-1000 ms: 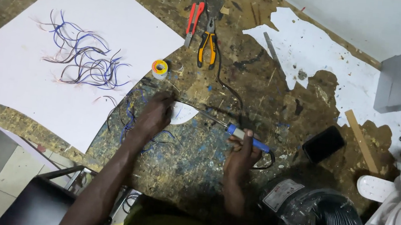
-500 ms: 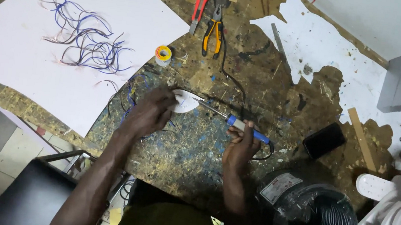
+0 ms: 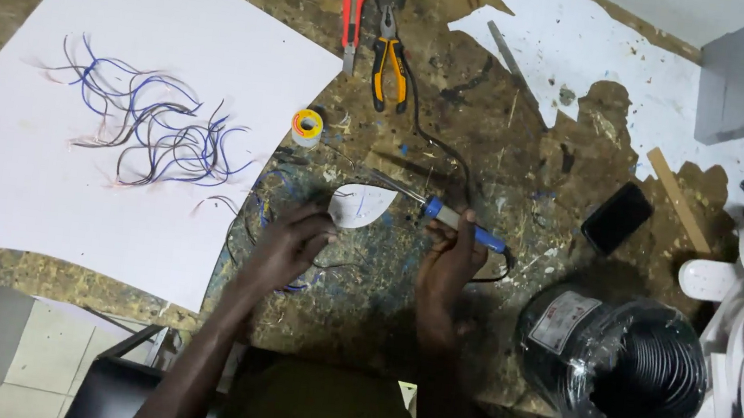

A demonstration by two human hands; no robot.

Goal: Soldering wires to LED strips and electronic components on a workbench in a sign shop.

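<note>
At the centre of the frame we see the right hand (image 3: 448,263) clamped around the blue handle of a soldering iron (image 3: 446,216), its metal tip pointing up-left toward a small white leaf-shaped piece (image 3: 361,206). The left hand (image 3: 293,245) rests on the lower-left edge of that piece, fingers curled together on it — thin wires run beneath the hand. Just above, near the piece, stands a yellow solder spool (image 3: 307,127). A big white sheet (image 3: 37,199) with loose blue and black wires (image 3: 143,125) fills the left side of the stained tabletop (image 3: 514,113). Pliers (image 3: 389,57) and a red cutter (image 3: 354,9) lie at the top — a black cable coil (image 3: 630,364) sits at lower right.
</note>
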